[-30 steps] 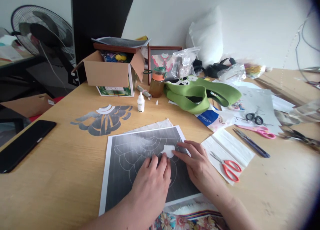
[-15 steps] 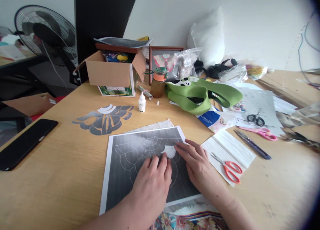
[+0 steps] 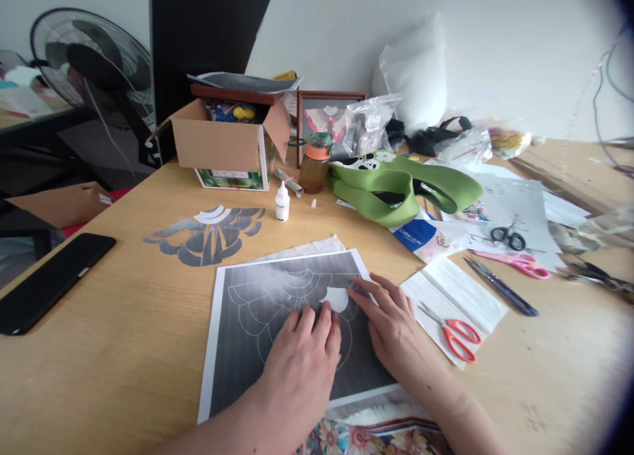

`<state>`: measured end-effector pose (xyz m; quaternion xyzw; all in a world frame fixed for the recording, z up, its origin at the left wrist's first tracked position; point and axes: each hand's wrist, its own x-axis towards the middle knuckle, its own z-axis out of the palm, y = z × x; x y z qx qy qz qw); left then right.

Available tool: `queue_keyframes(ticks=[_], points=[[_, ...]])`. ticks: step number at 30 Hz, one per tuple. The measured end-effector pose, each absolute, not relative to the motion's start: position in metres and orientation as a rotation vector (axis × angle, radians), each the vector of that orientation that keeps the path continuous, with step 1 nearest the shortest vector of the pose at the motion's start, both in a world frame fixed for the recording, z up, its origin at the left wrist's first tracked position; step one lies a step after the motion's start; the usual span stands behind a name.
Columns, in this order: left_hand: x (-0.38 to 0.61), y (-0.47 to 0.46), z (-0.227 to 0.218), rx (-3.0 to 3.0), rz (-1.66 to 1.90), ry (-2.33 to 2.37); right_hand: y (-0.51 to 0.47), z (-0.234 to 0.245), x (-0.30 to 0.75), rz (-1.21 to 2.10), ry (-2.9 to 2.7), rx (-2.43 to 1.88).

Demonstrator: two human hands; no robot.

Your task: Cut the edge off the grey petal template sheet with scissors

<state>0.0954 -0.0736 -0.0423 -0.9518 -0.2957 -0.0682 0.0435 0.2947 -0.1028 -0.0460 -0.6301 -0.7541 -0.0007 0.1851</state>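
Observation:
A dark printed sheet [image 3: 242,376] with a white border and white outlines of a petal pattern lies on the table. My left hand [image 3: 304,349] rests on its middle, fingers slightly bent and apart, tips at the lower edge of a small white scalloped paper piece [image 3: 337,299]. On the other side my right hand [image 3: 389,316] is open, its fingers stretched over the sheet and their tips beside the piece's right edge. What lies under my fingers is hidden. Cut grey petal pieces [image 3: 212,240] are laid in a fan at the upper left, with a white dropper bottle [image 3: 282,203] nearby.
Red-handled scissors [image 3: 458,336] lie on a white tissue [image 3: 483,296] to the right, by thread snips [image 3: 500,286] and pink scissors [image 3: 525,263]. A green strap [image 3: 376,207], amber jar [image 3: 314,168] and open carton [image 3: 218,141] stand behind. A black phone [image 3: 54,280] is at left.
My right fingertips have shifted very slightly to the right along the sheet. The left hand and the white piece stay where they were.

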Motion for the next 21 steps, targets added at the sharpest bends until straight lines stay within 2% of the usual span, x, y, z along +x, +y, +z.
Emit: queue_keyframes(ticks=[21], points=[[0.0963,-0.0734,-0.0412,-2.926,-0.196,-0.918,-0.1029,-0.0511,0.295,-0.015,-2.134,-1.784]])
